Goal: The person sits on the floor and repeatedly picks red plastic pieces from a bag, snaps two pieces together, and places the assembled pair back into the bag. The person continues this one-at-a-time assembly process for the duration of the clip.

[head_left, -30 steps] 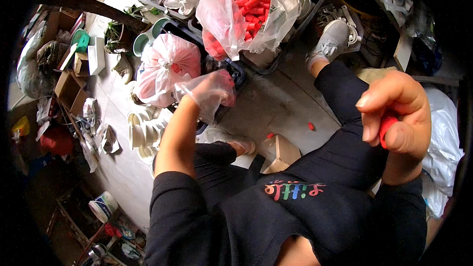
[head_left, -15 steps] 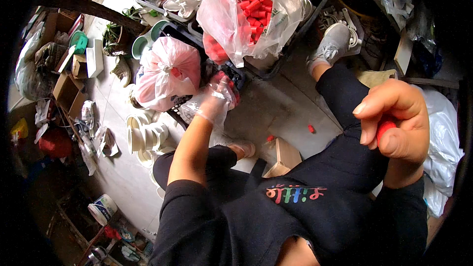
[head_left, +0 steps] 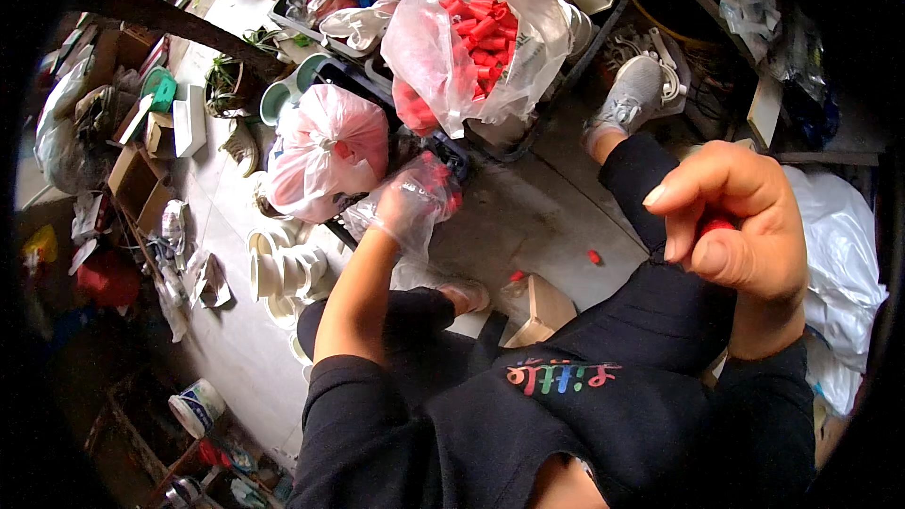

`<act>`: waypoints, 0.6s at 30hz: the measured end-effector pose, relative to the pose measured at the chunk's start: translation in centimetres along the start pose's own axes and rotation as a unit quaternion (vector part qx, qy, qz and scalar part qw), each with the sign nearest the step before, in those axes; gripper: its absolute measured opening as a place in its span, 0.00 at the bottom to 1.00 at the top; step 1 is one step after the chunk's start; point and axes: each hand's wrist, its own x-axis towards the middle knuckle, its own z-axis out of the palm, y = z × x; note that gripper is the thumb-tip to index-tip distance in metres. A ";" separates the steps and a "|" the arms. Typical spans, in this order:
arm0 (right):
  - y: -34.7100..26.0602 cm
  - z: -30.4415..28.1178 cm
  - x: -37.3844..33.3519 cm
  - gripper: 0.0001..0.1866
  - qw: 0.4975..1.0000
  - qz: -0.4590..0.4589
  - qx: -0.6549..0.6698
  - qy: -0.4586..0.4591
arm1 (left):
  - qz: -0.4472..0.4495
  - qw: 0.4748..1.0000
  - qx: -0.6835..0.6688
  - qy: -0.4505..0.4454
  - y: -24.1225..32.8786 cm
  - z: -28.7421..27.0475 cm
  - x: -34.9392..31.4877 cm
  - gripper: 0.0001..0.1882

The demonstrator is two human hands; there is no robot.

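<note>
My right hand (head_left: 745, 226) is raised at the right, fingers curled around a small red cylindrical piece (head_left: 718, 224); only its end shows between thumb and fingers. At centre left, my left hand (head_left: 403, 207) is in a clear plastic bag (head_left: 415, 231) among similar red pieces (head_left: 438, 179); the film and pieces hide its fingers. Just beyond it stands a tied whitish bag (head_left: 330, 155) with reddish contents. Farther back, a large open plastic bag (head_left: 415, 28) holds many red cylinders (head_left: 485, 38).
Two loose red pieces (head_left: 594, 256) lie on the floor by a small wooden box (head_left: 547, 306). White curved plastic parts (head_left: 283, 264) are stacked at my left. A black crate (head_left: 589, 47) stands behind the bags, and white plastic sacks (head_left: 834, 264) lie at my right.
My right hand has shifted slightly left, and less of its red piece shows. My left hand remains at the clear bag, a little lower in view. The whole view has shifted slightly.
</note>
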 end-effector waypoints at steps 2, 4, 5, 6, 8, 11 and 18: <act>-0.3 0.1 0.1 0.23 1.000 -0.016 -0.017 -0.007 | 0.044 0.995 0.052 -0.069 1.1 -0.6 -1.3 0.18; -0.4 0.4 0.4 0.21 0.999 -0.015 -0.023 -0.022 | 0.061 0.974 0.195 -0.098 3.7 -0.5 -3.3 0.19; -0.5 0.5 0.4 0.21 0.999 -0.005 -0.019 -0.034 | 0.060 0.946 0.303 -0.096 5.6 0.0 -4.6 0.19; -0.9 0.5 0.6 0.20 0.998 0.024 -0.017 -0.063 | 0.059 0.908 0.406 -0.087 7.2 0.1 -6.2 0.20; -0.4 0.3 0.9 0.15 0.993 0.007 0.033 -0.114 | -0.088 0.942 0.322 0.040 9.3 1.4 -9.1 0.15; 0.3 0.9 1.6 0.20 0.995 0.010 0.010 -0.101 | -0.177 0.962 0.092 0.185 12.1 2.6 -13.6 0.11; 0.5 3.7 2.2 0.21 0.981 0.107 0.067 -0.144 | 0.025 0.961 -0.251 0.116 16.4 8.0 -21.6 0.19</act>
